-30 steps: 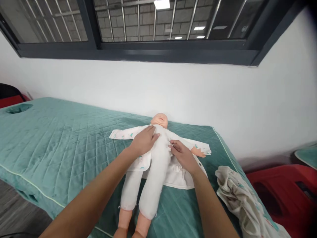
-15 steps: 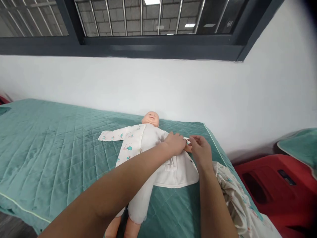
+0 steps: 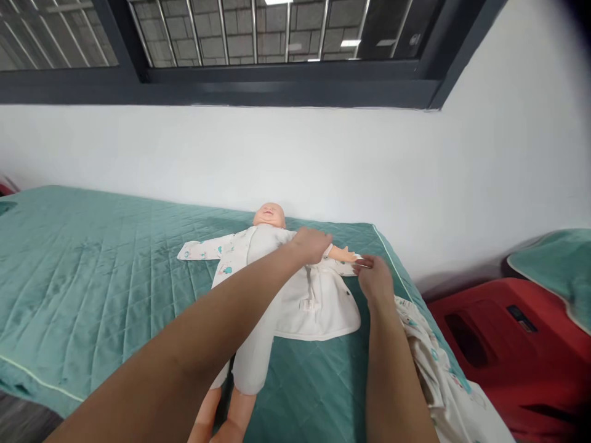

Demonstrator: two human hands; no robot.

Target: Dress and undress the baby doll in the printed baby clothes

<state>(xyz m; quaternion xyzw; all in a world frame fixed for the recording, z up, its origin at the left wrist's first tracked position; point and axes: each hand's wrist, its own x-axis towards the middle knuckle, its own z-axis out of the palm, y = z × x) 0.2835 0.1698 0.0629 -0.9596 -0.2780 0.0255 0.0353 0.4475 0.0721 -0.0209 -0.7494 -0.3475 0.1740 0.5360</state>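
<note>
A baby doll (image 3: 269, 216) lies on its back on a green quilted bed (image 3: 92, 258), head toward the wall. An open white printed jacket (image 3: 318, 304) is spread under it, its left sleeve lying flat. My left hand (image 3: 310, 243) reaches across the doll's chest and closes round its upper arm, which is lifted a little with the small hand (image 3: 346, 253) sticking out. My right hand (image 3: 375, 275) pinches the end of the jacket's right sleeve just beyond the doll's hand.
A crumpled printed cloth (image 3: 443, 381) lies at the bed's right edge. A red bench (image 3: 503, 332) with a green pad (image 3: 554, 271) stands to the right. A white wall and a dark-framed window (image 3: 277, 67) are behind the bed.
My left hand crossed from the doll's left shoulder to its right arm and lifted it. My right hand moved from the doll's side out to the sleeve end. The view shifted right.
</note>
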